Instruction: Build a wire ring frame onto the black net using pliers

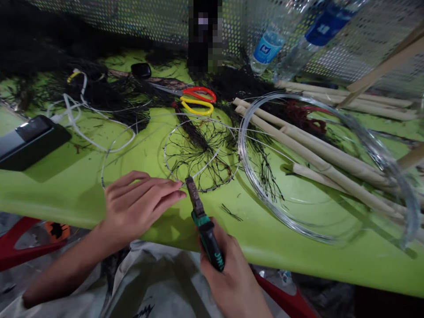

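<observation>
My right hand (233,269) is wrapped round the black and green handles of a pair of pliers (206,225). The plier jaws point away from me and meet a thin silvery wire at the near edge of a round wire hoop (165,150). Black netting (207,152) is strung across that hoop, gathered at its middle. Just left of the jaws, my left hand (137,201) pinches the wire between thumb and fingertips. Whether the jaws are fully closed on the wire is too small to tell.
A large coil of clear wire (243,154) lies at right over several pale wooden sticks (318,150). Red and yellow scissors (198,99) rest behind the hoop. Water bottles (266,48) stand at the back. A dark box (33,141) with a white cable (96,143) sits left.
</observation>
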`<state>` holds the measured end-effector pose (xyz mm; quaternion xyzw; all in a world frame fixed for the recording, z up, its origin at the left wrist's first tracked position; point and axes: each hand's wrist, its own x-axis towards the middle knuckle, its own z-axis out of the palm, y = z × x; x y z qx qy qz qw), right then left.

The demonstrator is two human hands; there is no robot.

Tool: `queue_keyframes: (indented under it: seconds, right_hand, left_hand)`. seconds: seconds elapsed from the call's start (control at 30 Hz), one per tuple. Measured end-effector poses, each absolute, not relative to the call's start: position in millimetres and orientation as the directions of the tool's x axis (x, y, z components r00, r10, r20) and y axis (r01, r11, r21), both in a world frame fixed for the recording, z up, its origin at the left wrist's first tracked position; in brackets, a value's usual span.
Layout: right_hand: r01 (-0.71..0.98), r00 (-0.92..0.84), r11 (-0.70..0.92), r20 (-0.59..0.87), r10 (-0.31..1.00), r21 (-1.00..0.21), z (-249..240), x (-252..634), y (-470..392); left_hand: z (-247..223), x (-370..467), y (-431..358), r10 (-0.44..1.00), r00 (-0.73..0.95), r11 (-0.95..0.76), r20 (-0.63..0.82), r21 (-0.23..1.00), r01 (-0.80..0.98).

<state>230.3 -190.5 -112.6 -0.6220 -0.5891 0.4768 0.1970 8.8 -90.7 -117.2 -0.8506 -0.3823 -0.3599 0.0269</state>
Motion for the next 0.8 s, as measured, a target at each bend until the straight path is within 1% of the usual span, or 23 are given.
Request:
queue_keyframes:
  seconds: [0.1,0.17,0.23,0.27,0.3,0.33,0.37,0.4,0.43,0.47,0.5,0.53,0.57,0.6,0.63,0.67,0.7,0.8]
  right_hand:
    - [0.560,-0.134,-0.210,-0.338,0.932,-0.801,-113.8,228.8,-189.5]
    - [0.565,-0.147,-0.201,-0.337,0.930,-0.800,-114.1,228.2,-188.3]
    - [0.581,-0.156,-0.200,-0.349,0.924,-0.789,-113.8,227.9,-187.7]
    - [0.589,-0.158,-0.202,-0.356,0.921,-0.782,-113.5,227.8,-187.6]
    - [0.595,-0.157,-0.204,-0.361,0.920,-0.778,-113.1,227.7,-187.8]
    - [0.595,-0.154,-0.207,-0.363,0.919,-0.776,-112.7,227.5,-188.1]
    - [0.590,-0.149,-0.215,-0.366,0.918,-0.778,-112.3,227.3,-188.5]
    - [0.581,-0.147,-0.223,-0.370,0.917,-0.783,-112.0,227.1,-188.9]
    - [0.573,-0.146,-0.229,-0.373,0.916,-0.787,-111.7,226.8,-189.2]
    - [0.568,-0.145,-0.235,-0.376,0.915,-0.789,-111.6,226.6,-189.3]
    - [0.564,-0.147,-0.238,-0.379,0.914,-0.791,-111.6,226.5,-189.2]
    - [0.562,-0.151,-0.241,-0.384,0.911,-0.791,-111.6,226.4,-188.9]
    - [0.559,-0.156,-0.240,-0.384,0.910,-0.794,-111.7,226.5,-188.5]
    - [0.555,-0.159,-0.238,-0.382,0.910,-0.797,-111.7,226.7,-188.1]
    - [0.549,-0.161,-0.238,-0.380,0.911,-0.801,-111.7,227.0,-187.8]
    - [0.543,-0.160,-0.238,-0.378,0.912,-0.805,-111.8,227.4,-187.6]
    - [0.540,-0.158,-0.239,-0.376,0.913,-0.807,-111.8,227.8,-187.7]
    - [0.553,-0.140,-0.249,-0.384,0.913,-0.795,-112.3,228.6,-189.0]
  left_hand:
    - [-108.8,10.9,-87.7,0.764,0.354,-0.624,0.539,0.479,0.618]
    - [-100.6,10.3,-83.9,0.881,0.302,-0.473,0.364,0.659,0.585]
    - [-94.6,9.3,-79.9,0.946,0.293,-0.286,0.142,0.791,0.541]
    - [-93.3,9.2,-78.5,0.951,0.304,-0.216,0.057,0.826,0.520]
    - [-93.4,9.3,-77.9,0.948,0.319,-0.177,0.008,0.844,0.506]
    - [-94.8,9.6,-78.2,0.949,0.316,-0.175,0.006,0.844,0.508]
    - [-97.5,9.9,-79.5,0.959,0.279,-0.200,0.053,0.822,0.532]
    - [-100.9,9.8,-81.5,0.964,0.215,-0.253,0.156,0.779,0.574]
    - [-104.7,8.9,-84.1,0.942,0.159,-0.328,0.297,0.703,0.631]
    - [-108.3,7.0,-86.8,0.874,0.132,-0.418,0.468,0.583,0.697]
    - [-111.4,4.3,-89.3,0.756,0.178,-0.521,0.630,0.415,0.746]
    - [-113.5,0.8,-91.5,0.615,0.293,-0.609,0.732,0.205,0.766]
    - [-114.6,-2.9,-93.2,0.479,0.428,-0.664,0.766,-0.003,0.748]
    - [-114.7,-6.5,-94.4,0.376,0.551,-0.689,0.745,-0.173,0.704]
    - [-114.1,-9.4,-95.2,0.319,0.634,-0.684,0.705,-0.291,0.668]
    - [-113.0,-11.3,-95.5,0.299,0.675,-0.665,0.674,-0.361,0.654]
    - [-112.0,-12.2,-95.7,0.306,0.688,-0.642,0.658,-0.391,0.659]
    - [-111.8,-9.5,-95.4,0.339,0.642,-0.593,0.688,-0.374,0.713]
